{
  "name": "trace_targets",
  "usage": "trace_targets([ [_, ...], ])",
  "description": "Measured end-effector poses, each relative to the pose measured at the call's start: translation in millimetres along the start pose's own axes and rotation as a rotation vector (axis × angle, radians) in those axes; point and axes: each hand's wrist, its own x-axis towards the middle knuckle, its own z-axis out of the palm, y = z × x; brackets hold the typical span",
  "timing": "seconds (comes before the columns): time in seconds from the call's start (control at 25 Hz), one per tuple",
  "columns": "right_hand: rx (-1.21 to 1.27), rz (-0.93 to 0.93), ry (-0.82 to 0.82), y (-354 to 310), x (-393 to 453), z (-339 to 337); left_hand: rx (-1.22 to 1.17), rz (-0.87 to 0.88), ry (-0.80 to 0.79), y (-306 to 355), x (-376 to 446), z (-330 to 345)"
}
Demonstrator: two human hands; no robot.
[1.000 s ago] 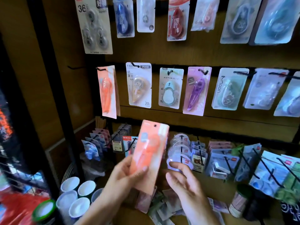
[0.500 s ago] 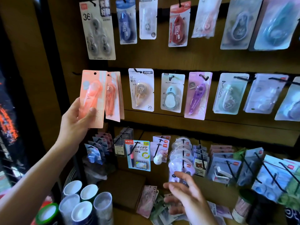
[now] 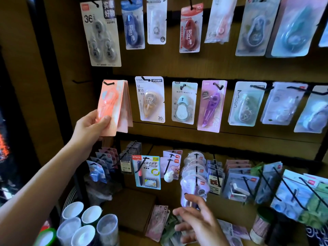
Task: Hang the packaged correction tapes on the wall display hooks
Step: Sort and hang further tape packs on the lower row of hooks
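At the far left, outside the left forearm, a dark panel with a blurred orange glow runs out of frame and cannot be read. Below that forearm stand 5 clear cups (image 3: pixel 83 226) with pale lids, their bases cut off by the bottom edge, beside a green-rimmed roll that shows only in part. The left hand (image 3: pixel 88 125) is raised, its thumb pressed over the front and its fingers curled behind the lower corner of an orange packaged correction tape (image 3: pixel 109 105), whose top slot sits on a black hook (image 3: pixel 108 83) in front of more pink-orange cards hanging there; how many cards lie behind it cannot be told. Just left of that hook a bare hook (image 3: pixel 79 81) juts from the brown wooden display wall (image 3: pixel 221 66). Right of the left hand, the same row carries a beige 20 m tape pack (image 3: pixel 150 99), a pale blue pack and a purple tape pack (image 3: pixel 211 105), then blurred bluish packs cut by the right edge. Above, the top row is cropped at its hooks. Lower down, the right hand (image 3: pixel 197 222) hovers with fingers loosely spread, holding nothing, over a pile of loose packs (image 3: pixel 159 222) whose prints are too smeared to read. Just above its fingertips hang clear round blister packs (image 3: pixel 193 183) on a peg.
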Motion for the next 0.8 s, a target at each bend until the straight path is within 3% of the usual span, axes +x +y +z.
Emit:
trace_targets([
  [0.24,0.058,0.108,0.023,15,7,-7,0.008,-0.415,0.095,-51,-12,27],
  [0.32,0.011,0.127,0.072,30,8,-15,0.089,-0.536,-0.011,-84,-53,41],
  [0.4,-0.100,0.184,0.091,53,15,-26,0.250,-0.592,-0.343,-116,-99,56],
  [0.52,-0.367,0.408,-0.045,101,29,-50,0.739,-0.495,-1.167,-164,-161,92],
  [0.56,-0.427,0.510,-0.119,121,35,-61,0.861,-0.399,-1.337,-181,-176,107],
  [0.6,-0.461,0.591,-0.153,143,42,-74,0.941,-0.333,-1.405,-195,-187,122],
  [0.68,-0.551,0.681,-0.134,178,52,-102,1.023,-0.318,-1.385,-221,-196,152],
  [0.8,-0.692,0.702,0.006,213,56,-132,1.075,-0.362,-1.206,-269,-189,182],
])
